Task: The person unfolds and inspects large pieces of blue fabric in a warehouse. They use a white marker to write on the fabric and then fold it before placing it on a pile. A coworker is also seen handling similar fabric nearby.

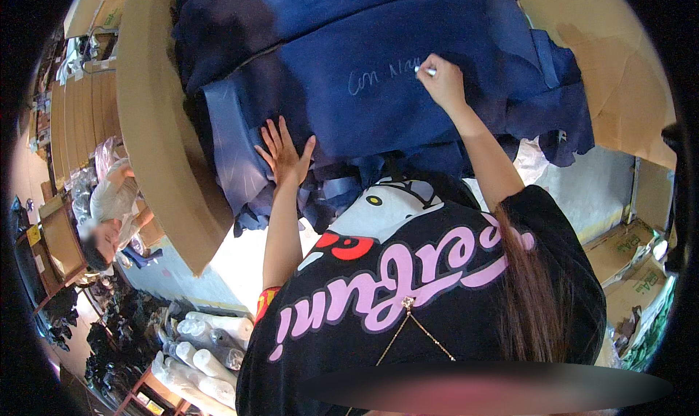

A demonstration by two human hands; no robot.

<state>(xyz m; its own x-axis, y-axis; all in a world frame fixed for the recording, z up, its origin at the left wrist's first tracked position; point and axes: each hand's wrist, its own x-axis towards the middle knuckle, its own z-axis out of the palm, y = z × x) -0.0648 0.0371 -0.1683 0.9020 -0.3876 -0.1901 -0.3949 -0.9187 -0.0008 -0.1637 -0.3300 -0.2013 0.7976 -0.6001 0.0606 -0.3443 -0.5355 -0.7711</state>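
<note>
A dark blue sheet of leather or hide [328, 59] spreads in front of me, over more blue pieces with ragged edges. My left hand [285, 152] lies flat on its near left part, fingers spread, holding nothing. Farther right, my right hand [443, 81] pinches a short white stick of chalk [429, 72], its tip at the blue surface. Pale handwriting [371, 81] runs across the sheet to the left of the chalk. The kind of blue material cannot be told for certain.
Tall cardboard sheets [156, 125] flank the blue pile on the left, and more cardboard [604, 59] stands on the right. Wrapped white rolls [207, 361] lie at the lower left. Another person [113, 205] is beyond the left cardboard. Opened boxes [626, 270] sit at the right.
</note>
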